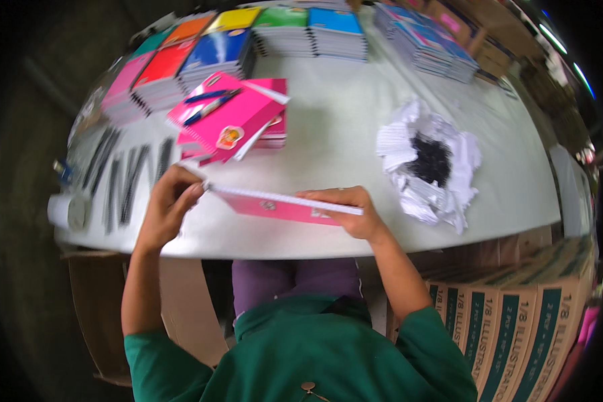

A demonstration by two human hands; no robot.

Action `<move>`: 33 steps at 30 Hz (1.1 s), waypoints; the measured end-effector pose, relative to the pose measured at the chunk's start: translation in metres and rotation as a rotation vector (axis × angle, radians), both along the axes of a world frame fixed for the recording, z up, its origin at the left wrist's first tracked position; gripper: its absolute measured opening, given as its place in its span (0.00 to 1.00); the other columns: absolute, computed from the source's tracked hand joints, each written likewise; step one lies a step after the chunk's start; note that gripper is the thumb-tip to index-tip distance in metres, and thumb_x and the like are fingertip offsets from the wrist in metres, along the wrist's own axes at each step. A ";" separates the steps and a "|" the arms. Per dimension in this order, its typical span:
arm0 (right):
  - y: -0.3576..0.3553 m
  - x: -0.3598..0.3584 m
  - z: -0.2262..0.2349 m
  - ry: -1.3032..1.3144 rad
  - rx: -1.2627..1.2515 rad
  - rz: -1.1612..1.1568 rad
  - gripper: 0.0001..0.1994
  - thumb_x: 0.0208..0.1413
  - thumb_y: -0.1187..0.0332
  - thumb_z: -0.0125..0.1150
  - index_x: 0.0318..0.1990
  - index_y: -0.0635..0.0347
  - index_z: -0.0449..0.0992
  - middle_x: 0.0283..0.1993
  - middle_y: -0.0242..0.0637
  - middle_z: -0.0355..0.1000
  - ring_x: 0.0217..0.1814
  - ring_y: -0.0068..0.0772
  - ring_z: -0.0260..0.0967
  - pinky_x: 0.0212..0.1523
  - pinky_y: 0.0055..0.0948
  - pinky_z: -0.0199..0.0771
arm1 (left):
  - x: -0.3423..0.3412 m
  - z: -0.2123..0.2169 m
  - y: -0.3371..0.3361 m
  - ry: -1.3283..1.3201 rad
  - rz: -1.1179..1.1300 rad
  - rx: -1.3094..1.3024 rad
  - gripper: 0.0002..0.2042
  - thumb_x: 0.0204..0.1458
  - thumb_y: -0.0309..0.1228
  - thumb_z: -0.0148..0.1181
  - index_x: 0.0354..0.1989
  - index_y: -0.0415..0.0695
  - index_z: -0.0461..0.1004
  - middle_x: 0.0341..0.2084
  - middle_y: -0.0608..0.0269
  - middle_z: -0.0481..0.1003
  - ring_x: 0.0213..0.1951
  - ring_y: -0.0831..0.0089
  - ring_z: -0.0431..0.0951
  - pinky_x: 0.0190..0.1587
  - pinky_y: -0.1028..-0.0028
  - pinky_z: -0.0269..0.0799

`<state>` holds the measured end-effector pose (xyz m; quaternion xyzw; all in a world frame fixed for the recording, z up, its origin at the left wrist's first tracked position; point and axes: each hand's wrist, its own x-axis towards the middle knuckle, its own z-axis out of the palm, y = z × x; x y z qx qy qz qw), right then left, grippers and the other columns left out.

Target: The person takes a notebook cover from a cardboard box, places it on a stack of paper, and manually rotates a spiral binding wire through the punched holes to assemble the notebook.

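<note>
A pink spiral notebook [275,204] stands on its edge over the near side of the table, its bound edge turned up. My right hand [348,209] grips its right end, fingers along the top edge. At the left end, the thumb and fingers of my left hand [169,208] are pinched at the corner of the binding; the exact grip is too small to make out. Just beyond lies an uneven stack of pink notebooks [248,110], with blue pens [211,108] on top. Beside my left hand are several dark binding coils [134,181].
Stacks of coloured notebooks [222,50] line the far left and back of the white table [335,114]. More notebooks [429,47] stand back right. Crumpled white paper [398,144] holds a black heap [430,161]. A white roll [67,211] sits left; cartons [516,321] stand below right.
</note>
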<state>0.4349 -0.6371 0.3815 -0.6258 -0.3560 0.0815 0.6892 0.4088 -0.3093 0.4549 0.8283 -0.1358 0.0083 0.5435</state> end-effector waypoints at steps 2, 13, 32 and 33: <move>-0.001 -0.004 0.003 0.115 0.033 0.027 0.17 0.51 0.85 0.52 0.48 0.62 0.74 0.51 0.39 0.71 0.51 0.27 0.69 0.50 0.25 0.71 | 0.002 0.012 -0.004 -0.178 -0.075 0.254 0.06 0.48 0.21 0.58 0.31 0.42 0.67 0.30 0.65 0.68 0.32 0.80 0.67 0.33 0.79 0.62; 0.003 -0.009 0.005 0.052 0.020 -0.019 0.18 0.51 0.84 0.54 0.49 0.58 0.74 0.50 0.36 0.72 0.51 0.25 0.69 0.54 0.24 0.67 | -0.006 0.050 -0.041 -0.298 -0.045 0.646 0.14 0.43 0.23 0.62 0.40 0.40 0.73 0.34 0.55 0.72 0.35 0.62 0.73 0.39 0.68 0.68; 0.013 -0.033 0.003 -0.272 -0.051 -0.114 0.31 0.33 0.87 0.49 0.52 0.59 0.71 0.52 0.43 0.70 0.52 0.41 0.70 0.53 0.30 0.68 | -0.023 0.060 -0.033 -0.464 -0.125 1.067 0.12 0.33 0.30 0.68 0.26 0.45 0.72 0.34 0.61 0.70 0.42 0.62 0.69 0.46 0.65 0.62; 0.015 -0.035 0.006 -0.285 -0.068 -0.130 0.30 0.34 0.86 0.50 0.52 0.59 0.71 0.52 0.43 0.70 0.51 0.41 0.70 0.52 0.30 0.68 | -0.022 0.051 -0.031 -0.546 -0.066 1.082 0.14 0.33 0.31 0.68 0.30 0.45 0.72 0.37 0.59 0.70 0.45 0.60 0.68 0.48 0.62 0.60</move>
